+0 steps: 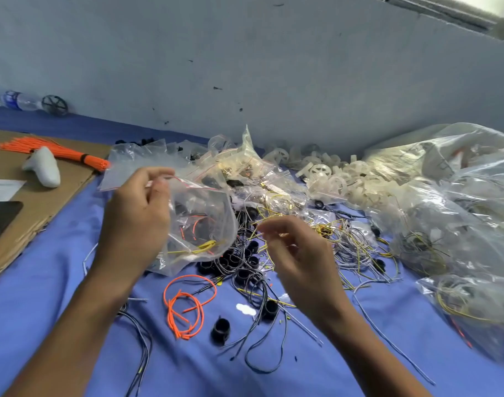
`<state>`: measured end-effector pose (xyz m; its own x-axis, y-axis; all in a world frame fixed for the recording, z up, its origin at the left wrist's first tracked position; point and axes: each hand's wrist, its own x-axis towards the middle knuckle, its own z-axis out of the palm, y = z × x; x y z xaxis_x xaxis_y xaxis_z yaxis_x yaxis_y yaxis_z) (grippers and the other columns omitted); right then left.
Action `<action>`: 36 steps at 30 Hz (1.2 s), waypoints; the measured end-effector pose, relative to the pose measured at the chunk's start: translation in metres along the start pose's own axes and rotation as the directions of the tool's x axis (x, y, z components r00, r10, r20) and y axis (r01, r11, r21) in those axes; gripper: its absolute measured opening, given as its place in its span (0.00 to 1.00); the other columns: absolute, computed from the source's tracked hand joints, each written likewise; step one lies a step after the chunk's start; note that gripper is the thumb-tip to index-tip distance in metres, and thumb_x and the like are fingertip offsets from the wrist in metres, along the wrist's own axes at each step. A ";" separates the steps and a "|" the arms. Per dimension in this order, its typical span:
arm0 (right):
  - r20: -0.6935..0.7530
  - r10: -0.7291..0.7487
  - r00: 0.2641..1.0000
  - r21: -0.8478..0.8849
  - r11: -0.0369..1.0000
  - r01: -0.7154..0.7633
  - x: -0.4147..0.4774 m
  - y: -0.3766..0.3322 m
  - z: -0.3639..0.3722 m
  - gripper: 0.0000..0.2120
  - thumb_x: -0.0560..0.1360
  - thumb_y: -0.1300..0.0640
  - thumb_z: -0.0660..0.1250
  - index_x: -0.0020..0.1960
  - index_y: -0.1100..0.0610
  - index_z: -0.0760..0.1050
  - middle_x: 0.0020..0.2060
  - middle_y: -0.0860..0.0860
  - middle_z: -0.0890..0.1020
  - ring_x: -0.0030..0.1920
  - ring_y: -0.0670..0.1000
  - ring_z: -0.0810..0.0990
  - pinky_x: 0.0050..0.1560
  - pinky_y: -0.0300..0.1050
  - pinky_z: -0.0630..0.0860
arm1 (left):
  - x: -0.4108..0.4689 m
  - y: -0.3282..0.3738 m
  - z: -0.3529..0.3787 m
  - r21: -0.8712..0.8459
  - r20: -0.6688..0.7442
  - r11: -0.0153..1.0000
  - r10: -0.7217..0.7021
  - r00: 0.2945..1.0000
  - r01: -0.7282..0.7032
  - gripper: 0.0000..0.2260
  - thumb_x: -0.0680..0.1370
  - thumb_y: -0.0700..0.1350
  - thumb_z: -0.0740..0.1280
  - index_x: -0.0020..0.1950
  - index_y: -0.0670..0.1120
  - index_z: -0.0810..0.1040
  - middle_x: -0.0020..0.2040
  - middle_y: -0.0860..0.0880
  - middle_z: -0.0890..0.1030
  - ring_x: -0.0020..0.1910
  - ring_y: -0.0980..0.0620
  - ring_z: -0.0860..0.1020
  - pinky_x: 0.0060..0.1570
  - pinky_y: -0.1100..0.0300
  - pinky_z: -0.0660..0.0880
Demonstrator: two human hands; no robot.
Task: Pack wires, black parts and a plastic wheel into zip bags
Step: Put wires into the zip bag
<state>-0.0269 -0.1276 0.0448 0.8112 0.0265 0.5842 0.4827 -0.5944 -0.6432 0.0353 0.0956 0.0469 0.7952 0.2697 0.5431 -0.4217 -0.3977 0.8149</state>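
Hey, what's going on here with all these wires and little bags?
A person is packing small parts. Their left hand holds a clear zip bag by its mouth; yellow and orange wires are already inside. The right hand hovers over the tangle of loose wires, too blurred to tell whether it pinches one. Black parts and white plastic wheels lie unpacked on the blue cloth.

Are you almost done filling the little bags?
Not nearly. Some filled bags lie at the back. The left hand holds an open bag with yellow and orange wires inside. Black parts, loose wires and white wheels are not packed yet.
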 end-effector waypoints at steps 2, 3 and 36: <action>0.072 -0.158 0.985 -0.027 0.987 0.160 -0.001 -0.015 0.010 0.09 0.76 0.61 0.64 0.50 0.49 0.80 0.45 0.41 0.79 0.39 0.44 0.78 0.38 0.33 0.70 | -0.004 0.003 0.003 0.044 0.072 0.998 0.031 0.997 -0.034 0.08 0.83 0.44 0.60 0.53 0.50 0.80 0.25 0.52 0.71 0.23 0.55 0.66 0.23 0.63 0.60; 0.119 -0.210 0.970 -0.045 0.975 0.217 0.001 -0.021 0.013 0.09 0.76 0.60 0.63 0.50 0.49 0.80 0.46 0.41 0.79 0.40 0.42 0.77 0.39 0.32 0.68 | -0.006 0.006 0.003 0.060 0.096 0.996 0.053 0.994 -0.059 0.08 0.83 0.44 0.61 0.52 0.51 0.80 0.24 0.53 0.71 0.22 0.55 0.66 0.22 0.65 0.59; 0.339 0.308 0.889 -0.397 0.903 -0.162 0.033 0.045 -0.007 0.12 0.78 0.58 0.63 0.58 0.47 0.78 0.47 0.45 0.82 0.39 0.49 0.80 0.42 0.45 0.75 | -0.007 0.001 0.011 -0.063 0.006 0.996 0.069 0.998 -0.069 0.09 0.84 0.44 0.59 0.58 0.51 0.77 0.23 0.58 0.72 0.21 0.56 0.66 0.22 0.67 0.59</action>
<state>0.0194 -0.1588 0.0387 0.9817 0.1130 0.1530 0.1737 -0.8607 -0.4786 0.0344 0.0836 0.0414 0.7667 0.2363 0.5969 -0.5017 -0.3595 0.7868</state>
